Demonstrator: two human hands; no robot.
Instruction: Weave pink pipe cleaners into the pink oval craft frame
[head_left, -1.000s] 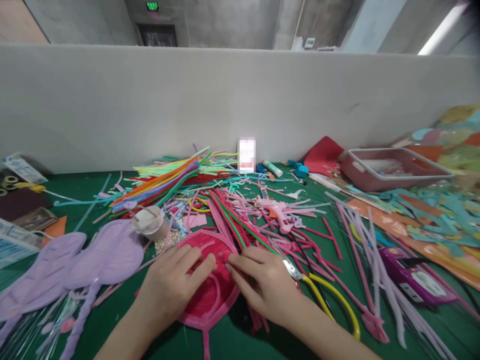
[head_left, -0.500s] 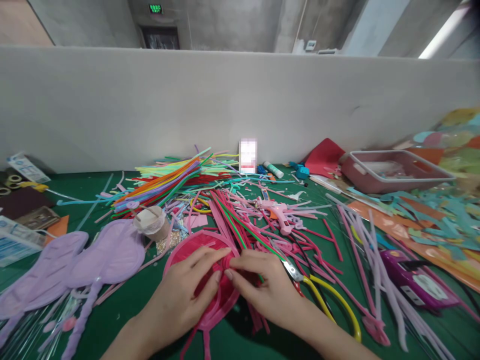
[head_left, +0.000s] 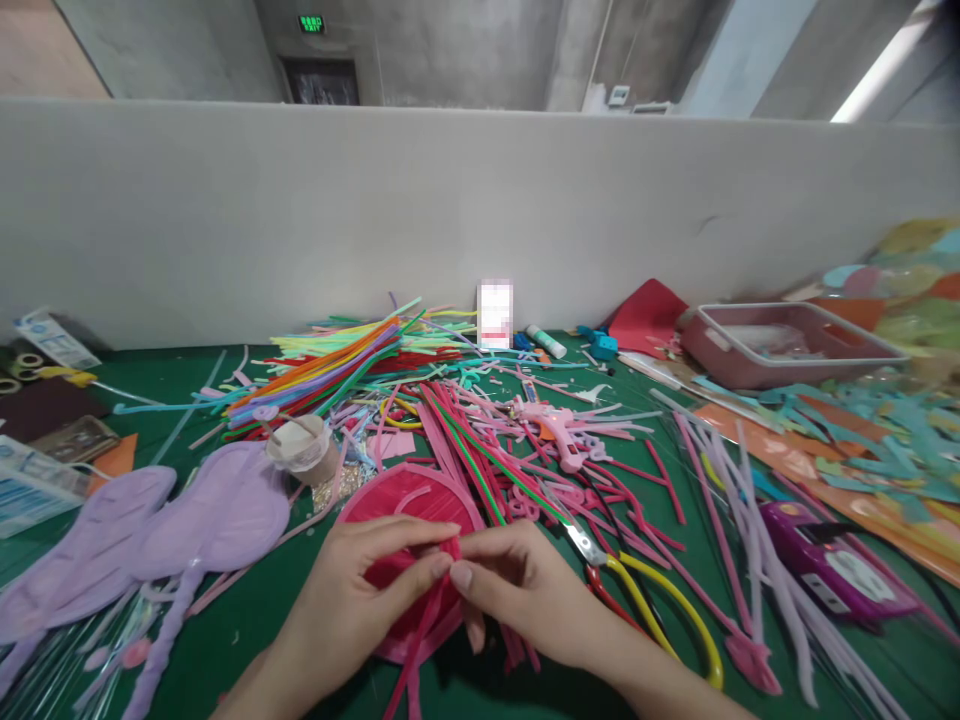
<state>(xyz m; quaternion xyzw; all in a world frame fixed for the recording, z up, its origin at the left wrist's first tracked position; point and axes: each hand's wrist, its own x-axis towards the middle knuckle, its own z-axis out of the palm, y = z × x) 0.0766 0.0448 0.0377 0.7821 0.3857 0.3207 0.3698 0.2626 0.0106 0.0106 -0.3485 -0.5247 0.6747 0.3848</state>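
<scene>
My left hand (head_left: 367,580) and my right hand (head_left: 525,590) meet at the front middle, thumbs and forefingers pinched together. Between the fingertips is a crimson pipe cleaner (head_left: 427,630), bunched at the top with strands hanging down toward me. Beneath the hands lies a round crimson piece with a pink rim (head_left: 367,495), partly covered by them; a pink stem sticks out at its bottom. Scissors with yellow handles (head_left: 589,548) lie just right of my right hand. Red, pink and green pipe cleaners (head_left: 480,460) spread behind the hands.
Lilac shaped pieces (head_left: 214,505) and a paper cup (head_left: 304,450) stand at left. A multicoloured pipe cleaner bundle (head_left: 330,370), pink glue gun (head_left: 559,430) and phone (head_left: 495,315) are behind. Rightward lie a purple device (head_left: 832,565) and a pink bin (head_left: 787,345).
Both hands have come slightly down toward me, with the crimson pipe cleaner still pinched between them. More of its hanging strands and of the round piece's upper part now show.
</scene>
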